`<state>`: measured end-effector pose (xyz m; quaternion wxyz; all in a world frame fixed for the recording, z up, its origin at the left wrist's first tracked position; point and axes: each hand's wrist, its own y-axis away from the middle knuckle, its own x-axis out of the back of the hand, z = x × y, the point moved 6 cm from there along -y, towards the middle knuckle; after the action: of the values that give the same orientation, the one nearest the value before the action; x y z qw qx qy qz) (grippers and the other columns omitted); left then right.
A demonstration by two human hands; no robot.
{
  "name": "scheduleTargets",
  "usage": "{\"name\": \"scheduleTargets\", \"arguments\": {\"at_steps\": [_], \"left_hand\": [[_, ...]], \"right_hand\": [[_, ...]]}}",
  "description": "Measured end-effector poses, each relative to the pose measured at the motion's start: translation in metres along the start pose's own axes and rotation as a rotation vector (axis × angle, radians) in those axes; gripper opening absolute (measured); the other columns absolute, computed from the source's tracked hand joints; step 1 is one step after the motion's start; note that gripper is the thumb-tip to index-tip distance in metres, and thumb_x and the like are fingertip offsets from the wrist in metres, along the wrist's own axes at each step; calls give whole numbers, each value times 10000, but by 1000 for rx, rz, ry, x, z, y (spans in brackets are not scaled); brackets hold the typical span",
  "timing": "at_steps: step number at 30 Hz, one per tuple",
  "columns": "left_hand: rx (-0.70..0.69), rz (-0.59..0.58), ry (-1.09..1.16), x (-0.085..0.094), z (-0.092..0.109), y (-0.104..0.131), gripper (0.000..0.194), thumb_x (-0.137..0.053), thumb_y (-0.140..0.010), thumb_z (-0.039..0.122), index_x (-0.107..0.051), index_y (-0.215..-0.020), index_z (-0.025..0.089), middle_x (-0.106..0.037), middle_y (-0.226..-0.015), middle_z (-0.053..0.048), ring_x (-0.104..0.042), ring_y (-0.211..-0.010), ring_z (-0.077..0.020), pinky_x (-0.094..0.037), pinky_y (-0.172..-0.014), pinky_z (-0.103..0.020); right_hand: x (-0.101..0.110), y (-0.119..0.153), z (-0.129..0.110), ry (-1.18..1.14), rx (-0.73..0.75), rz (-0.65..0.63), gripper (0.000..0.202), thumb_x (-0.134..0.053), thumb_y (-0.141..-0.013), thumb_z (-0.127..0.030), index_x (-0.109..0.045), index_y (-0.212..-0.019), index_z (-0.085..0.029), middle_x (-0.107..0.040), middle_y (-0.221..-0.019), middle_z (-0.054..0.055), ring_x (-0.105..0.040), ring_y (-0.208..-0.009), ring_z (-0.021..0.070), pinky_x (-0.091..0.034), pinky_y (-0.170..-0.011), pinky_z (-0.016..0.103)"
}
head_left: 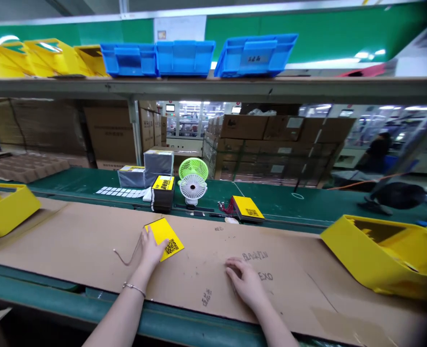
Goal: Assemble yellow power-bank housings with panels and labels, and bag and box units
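Observation:
My left hand (pixel 152 249) grips a yellow card (pixel 164 233) with a black QR code, its thumb on the face and its fingers at the left edge. A thin cord (pixel 126 262) trails from beside that hand across the cardboard sheet (pixel 90 236). To the right, my right hand (pixel 245 279) is at the cardboard with curved fingers, the thumb apart from them, and nothing visible in its grasp. Handwritten marks are beside it. Beyond the cardboard lies a stack of yellow-topped cards (pixel 247 208) with red cords at its left side.
Yellow bins stand at the left (pixel 8 209) and right (pixel 387 255). A small white-and-green fan (pixel 193 185), a dark stack with a yellow top (pixel 163 193), and white labels (pixel 121 192) occupy the green bench. Blue bins (pixel 186 58) line the shelf overhead.

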<state>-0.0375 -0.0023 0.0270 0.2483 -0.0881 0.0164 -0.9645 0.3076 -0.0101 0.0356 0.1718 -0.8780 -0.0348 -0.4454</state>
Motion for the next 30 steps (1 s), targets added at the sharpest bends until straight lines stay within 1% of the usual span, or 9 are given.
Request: {"name": "scheduleTargets", "arguments": {"at_steps": [1, 2, 5, 8, 11, 13, 16, 21, 30], "left_hand": [[-33, -22, -93, -1, -1, 8, 917, -749, -624, 289, -275, -1390, 117, 10, -1548, -185, 138, -1412, -293, 67, -1148, -433], [-63, -55, -179, -3, -2, 17, 891, -753, -621, 336, -329, -1376, 127, -5, -1551, -174, 142, -1411, -297, 69, -1146, -436], [-122, -159, -391, -9, -5, 41, 818, -758, -599, 456, -463, -1314, 190, -143, -1542, -151, 58, -1423, -316, 0, -1147, -450], [-145, -193, -539, -11, -5, 51, 781, -711, -635, 521, -479, -1314, 213, -204, -1527, -152, -19, -1422, -340, -49, -1137, -466], [-153, -181, -634, -13, -4, 52, 685, -615, -729, 523, -472, -1324, 216, -230, -1519, -147, -75, -1418, -340, -79, -1131, -465], [-160, -167, -678, -14, -3, 51, 604, -552, -787, 482, -478, -1320, 209, -260, -1509, -144, -114, -1415, -323, -98, -1129, -454], [-167, -141, -726, -15, -4, 50, 550, -491, -830, 413, -474, -1323, 169, -289, -1493, -162, -147, -1407, -318, -120, -1122, -458], [-167, -124, -766, -17, -9, 45, 532, -496, -823, 358, -474, -1312, 151, -302, -1485, -169, -157, -1401, -319, -146, -1111, -462], [-172, -118, -822, -18, -18, 39, 510, -465, -831, 351, -483, -1304, 158, -325, -1472, -151, -185, -1384, -330, -186, -1095, -496]], "right_hand": [[0, 1, 0, 3, 9, -9, 259, -475, -827, -301, -688, -929, -195, -641, -1070, 70, -551, -1047, 222, -398, -961, 359], [0, 1, -1, 3, 19, -16, 262, -479, -825, -309, -690, -928, -192, -639, -1073, 76, -549, -1050, 230, -396, -963, 368], [-1, 2, -3, 29, 37, -44, 286, -486, -821, -325, -695, -953, -181, -631, -1096, 94, -537, -1073, 253, -385, -978, 393], [-4, 5, -3, 90, 44, -89, 315, -479, -823, -318, -693, -1000, -169, -605, -1159, 106, -509, -1124, 260, -367, -1009, 397], [-7, 9, -3, 121, 45, -115, 347, -479, -824, -324, -680, -1056, -161, -573, -1224, 113, -477, -1175, 267, -351, -1036, 402], [-8, 11, -2, 124, 37, -130, 364, -482, -824, -331, -669, -1087, -162, -556, -1254, 113, -461, -1199, 272, -348, -1043, 411], [-8, 13, -2, 120, 22, -147, 381, -482, -823, -328, -655, -1117, -158, -541, -1278, 114, -448, -1219, 277, -343, -1053, 418], [-5, 17, -4, 113, 12, -137, 396, -474, -827, -320, -639, -1146, -154, -532, -1292, 113, -430, -1239, 277, -337, -1061, 421], [0, 17, -6, 108, -15, -144, 377, -481, -819, -310, -643, -1135, -185, -529, -1300, 92, -424, -1245, 275, -339, -1059, 428]]}}
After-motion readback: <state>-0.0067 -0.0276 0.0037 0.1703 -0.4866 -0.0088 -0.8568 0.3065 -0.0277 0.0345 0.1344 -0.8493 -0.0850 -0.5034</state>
